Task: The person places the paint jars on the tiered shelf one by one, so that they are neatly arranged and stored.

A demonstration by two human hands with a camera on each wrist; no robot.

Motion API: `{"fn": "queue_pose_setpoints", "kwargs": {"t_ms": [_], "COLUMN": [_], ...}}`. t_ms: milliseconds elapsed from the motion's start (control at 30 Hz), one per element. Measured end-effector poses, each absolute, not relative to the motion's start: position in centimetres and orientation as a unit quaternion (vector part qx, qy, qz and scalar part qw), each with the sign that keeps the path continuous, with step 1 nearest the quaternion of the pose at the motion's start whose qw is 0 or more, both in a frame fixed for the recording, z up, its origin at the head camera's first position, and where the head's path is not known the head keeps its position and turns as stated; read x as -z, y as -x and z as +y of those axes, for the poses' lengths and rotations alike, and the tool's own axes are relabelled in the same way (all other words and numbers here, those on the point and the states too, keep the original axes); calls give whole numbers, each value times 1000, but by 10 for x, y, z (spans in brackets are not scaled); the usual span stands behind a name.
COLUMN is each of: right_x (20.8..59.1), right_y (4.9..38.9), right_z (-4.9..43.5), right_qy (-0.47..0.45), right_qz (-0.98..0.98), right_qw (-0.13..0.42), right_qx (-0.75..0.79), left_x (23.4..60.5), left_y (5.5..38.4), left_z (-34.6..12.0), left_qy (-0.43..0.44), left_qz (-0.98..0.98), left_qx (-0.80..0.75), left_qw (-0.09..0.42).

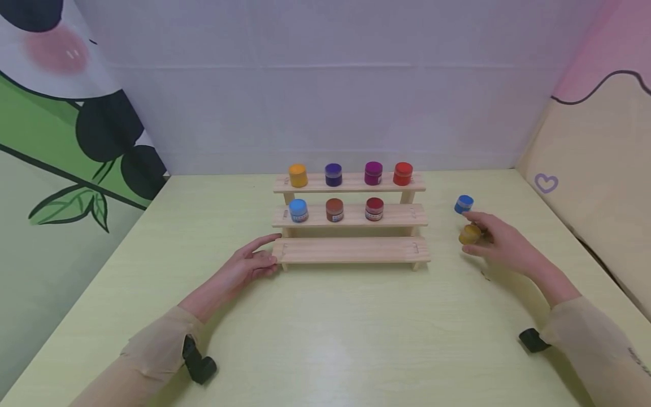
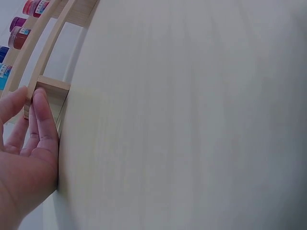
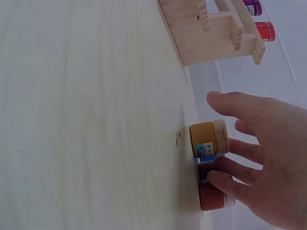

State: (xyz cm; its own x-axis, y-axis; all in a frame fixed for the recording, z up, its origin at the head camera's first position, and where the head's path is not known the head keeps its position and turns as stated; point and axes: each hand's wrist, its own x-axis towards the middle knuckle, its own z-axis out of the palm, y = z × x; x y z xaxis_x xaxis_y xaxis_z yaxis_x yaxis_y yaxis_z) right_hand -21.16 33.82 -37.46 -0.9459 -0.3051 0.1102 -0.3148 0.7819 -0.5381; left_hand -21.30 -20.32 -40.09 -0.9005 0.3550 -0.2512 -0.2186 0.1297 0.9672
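My left hand (image 1: 251, 263) holds the left end of the lowest tier of a wooden three-tier rack (image 1: 351, 250), thumb and fingertips at the board's end. Over on the right, my right hand (image 1: 506, 243) is around a yellow paint jar (image 1: 469, 234) on the table, fingers spread. In the right wrist view the thumb stands apart from this jar. Fingers partly cover a dark jar (image 3: 206, 169) and a reddish-brown jar (image 3: 211, 195) beside it; whether they touch is unclear. A blue jar (image 1: 464, 204) stands just beyond the hand.
Orange (image 1: 298, 176), dark blue (image 1: 333, 174), purple (image 1: 373, 173) and red (image 1: 403, 174) jars line the top tier. Light blue (image 1: 298, 210), brown (image 1: 334, 210) and dark red (image 1: 374, 209) jars stand on the middle tier. A pale wall (image 1: 335, 113) rises behind the table (image 1: 325, 328).
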Motion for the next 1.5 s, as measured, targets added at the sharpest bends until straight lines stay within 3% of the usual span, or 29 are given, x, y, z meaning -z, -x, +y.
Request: {"fn": "queue_pose_setpoints", "kwargs": {"t_ms": [800, 1133, 1500], "right_x": [373, 366, 353], "right_y": [210, 213, 213], "right_z": [339, 334, 321], "right_qy": [-166, -193, -214], "right_qz": [-948, -949, -933], "right_qw": [-3, 52, 72], "right_qx": [-272, -245, -280], "left_x": [397, 394, 393], "left_y": [210, 208, 207], "left_z": [-202, -202, -202], "left_qy": [-40, -35, -39], "left_qz": [717, 718, 722], "left_qx": [-660, -659, -655], "left_qw": [218, 221, 219]}}
